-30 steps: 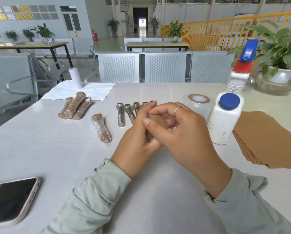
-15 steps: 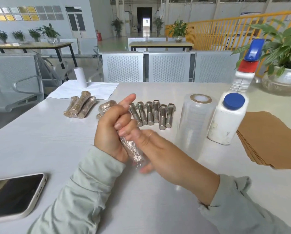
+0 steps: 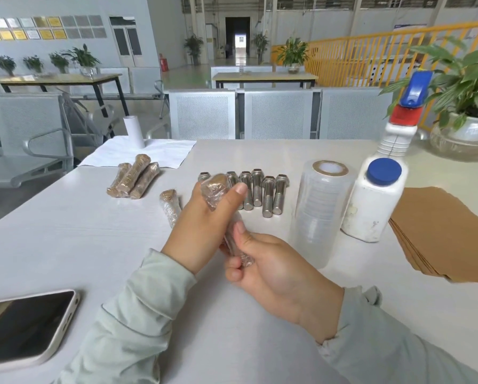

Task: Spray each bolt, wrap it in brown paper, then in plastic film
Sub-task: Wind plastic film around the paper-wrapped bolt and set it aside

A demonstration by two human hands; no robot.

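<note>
Holding: I grip one wrapped bolt (image 3: 220, 202) in both hands, above the table (image 3: 66, 245), in front of my chest.
Left hand (image 3: 202, 225): fingers curled round the upper half, thumb pressed against the bolt's head end.
Right hand (image 3: 271, 270): palm up, thumb and fingertips pinching the lower tip, where loose film bunches.
Long axis: slanting from the head, up and away from me, down to the tip toward me.
Look: brown paper inside, shiny crinkled clear film outside.
Finished pile: three wrapped bolts (image 3: 134, 180) lie far left; a fourth wrapped bolt (image 3: 170, 206) lies just beyond my left hand.
Judgement: setting this one down falls to my left hand, nearer that side.
Waiting: bare bolts (image 3: 262, 192) in a row, film roll (image 3: 322, 209), spray bottle (image 3: 376, 195), brown paper sheets (image 3: 448, 228) to my right.
</note>
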